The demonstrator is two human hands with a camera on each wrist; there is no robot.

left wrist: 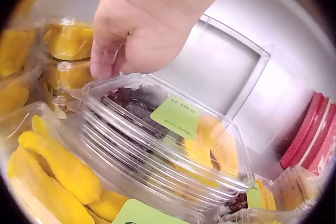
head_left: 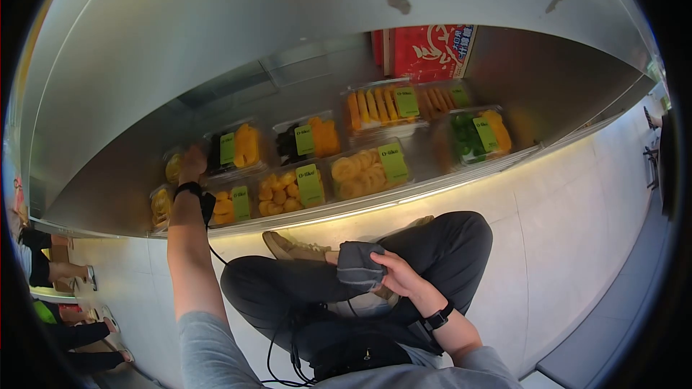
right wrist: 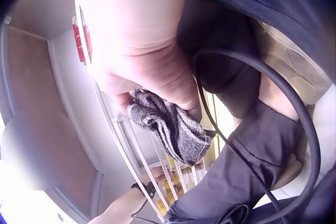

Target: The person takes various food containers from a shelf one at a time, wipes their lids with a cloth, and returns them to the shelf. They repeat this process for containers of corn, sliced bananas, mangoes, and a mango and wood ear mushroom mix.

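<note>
My left hand [head_left: 192, 162] reaches into the far left of the display case, beside a clear lidded box [head_left: 236, 147] of dark and yellow fruit. In the left wrist view the left hand [left wrist: 142, 35] points down behind the back corner of a stack of such boxes [left wrist: 163, 134]. Yellow fruit boxes [left wrist: 68, 43] stand just left of its fingers; the fingertips are partly hidden, and I cannot tell whether they grip anything. Over my lap, my right hand [head_left: 401, 274] grips a folded dark grey cloth [head_left: 358, 265], its thumb on top. The cloth [right wrist: 170, 127] looks woven and bunched up close.
More labelled fruit boxes [head_left: 288, 189] line the case, some with green fruit [head_left: 472, 137]. Red printed packaging [head_left: 429, 54] stands at the back. A lit front edge [head_left: 404, 205] bounds the case. Black cables [head_left: 292, 338] hang over my crossed legs. Other people's legs [head_left: 68, 270] show at left.
</note>
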